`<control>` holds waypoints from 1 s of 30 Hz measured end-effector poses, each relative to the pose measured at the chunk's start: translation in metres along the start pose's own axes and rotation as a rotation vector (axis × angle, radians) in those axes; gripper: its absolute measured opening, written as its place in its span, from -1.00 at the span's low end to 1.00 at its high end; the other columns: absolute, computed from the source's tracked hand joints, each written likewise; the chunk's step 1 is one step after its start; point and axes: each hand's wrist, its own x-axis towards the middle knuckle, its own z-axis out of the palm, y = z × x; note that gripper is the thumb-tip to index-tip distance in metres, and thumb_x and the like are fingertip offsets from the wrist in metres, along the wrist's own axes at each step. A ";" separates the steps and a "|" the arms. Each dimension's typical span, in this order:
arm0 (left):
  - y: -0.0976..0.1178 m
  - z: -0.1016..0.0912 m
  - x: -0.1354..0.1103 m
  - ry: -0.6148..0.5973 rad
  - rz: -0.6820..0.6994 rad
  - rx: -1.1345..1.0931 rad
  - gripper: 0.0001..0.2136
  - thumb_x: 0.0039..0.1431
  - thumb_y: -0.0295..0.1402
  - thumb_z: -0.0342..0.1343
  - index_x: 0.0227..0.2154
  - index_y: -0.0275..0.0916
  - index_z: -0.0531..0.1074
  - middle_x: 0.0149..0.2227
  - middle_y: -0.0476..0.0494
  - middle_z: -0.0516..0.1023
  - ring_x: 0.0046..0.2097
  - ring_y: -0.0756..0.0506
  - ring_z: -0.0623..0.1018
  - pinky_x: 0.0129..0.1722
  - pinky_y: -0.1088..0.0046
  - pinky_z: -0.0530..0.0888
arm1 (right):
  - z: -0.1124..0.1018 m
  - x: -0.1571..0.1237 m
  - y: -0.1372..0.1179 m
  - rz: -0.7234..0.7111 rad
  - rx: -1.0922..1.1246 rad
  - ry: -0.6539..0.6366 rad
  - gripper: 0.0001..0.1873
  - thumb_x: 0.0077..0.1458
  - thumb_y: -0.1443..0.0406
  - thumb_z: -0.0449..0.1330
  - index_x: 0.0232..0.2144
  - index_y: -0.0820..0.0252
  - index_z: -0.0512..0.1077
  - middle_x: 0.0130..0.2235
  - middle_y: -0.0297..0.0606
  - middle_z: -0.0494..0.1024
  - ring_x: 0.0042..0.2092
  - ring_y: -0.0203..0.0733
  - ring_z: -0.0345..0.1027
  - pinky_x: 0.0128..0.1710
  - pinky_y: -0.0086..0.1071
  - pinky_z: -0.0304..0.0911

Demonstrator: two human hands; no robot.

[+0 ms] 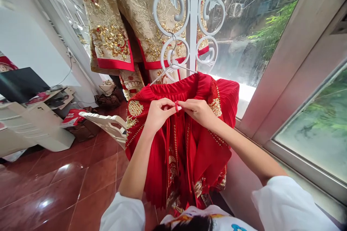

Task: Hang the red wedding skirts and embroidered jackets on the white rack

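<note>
A red pleated skirt (pixel 187 144) with gold embroidery hangs from a white hanger (pixel 173 68) on a white scrollwork stand (pixel 191 21). My left hand (pixel 158 113) and my right hand (pixel 199 110) meet at the skirt's waistband, both pinching a small red tie (pixel 177 106) between their fingertips. Behind the stand hangs a gold embroidered robe (pixel 130 18) with red cuffs.
A window (pixel 252 25) and its sloped frame run along the right. A white chair (pixel 108 124) stands to the left of the skirt. A white desk (pixel 35 122) with a dark monitor (pixel 20 83) and papers sits at far left. Glossy red floor tiles (pixel 62 180) lie below.
</note>
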 end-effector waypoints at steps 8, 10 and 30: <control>-0.001 0.005 -0.001 0.004 0.043 0.155 -0.92 -0.05 -0.40 0.14 -0.56 -0.29 0.42 -0.53 0.01 0.36 -0.51 0.07 0.23 -0.49 0.51 0.22 | 0.010 -0.011 0.004 -0.067 -0.248 0.015 -0.61 0.26 0.33 -0.11 0.02 0.28 0.38 -0.35 -0.20 0.46 -0.39 -0.35 0.29 -0.40 -0.51 0.16; 0.001 0.004 -0.001 -0.027 0.056 0.220 -0.94 -0.03 -0.44 0.10 -0.55 -0.28 0.38 -0.52 0.02 0.33 -0.50 0.06 0.25 -0.46 0.51 0.25 | 0.012 -0.011 0.004 -0.053 -0.252 0.054 -0.63 0.27 0.33 -0.11 -0.02 0.25 0.41 -0.31 -0.19 0.47 -0.37 -0.35 0.32 -0.39 -0.52 0.17; -0.008 0.000 -0.027 0.191 0.172 0.704 -0.94 0.07 -0.46 0.03 -0.47 -0.22 0.29 -0.27 -0.13 0.44 -0.22 -0.11 0.40 -0.19 0.31 0.31 | -0.002 -0.012 -0.004 0.252 -0.147 0.187 -0.94 -0.03 0.41 0.02 -0.46 0.21 0.27 -0.33 -0.25 0.36 -0.43 -0.34 0.21 -0.46 -0.47 0.13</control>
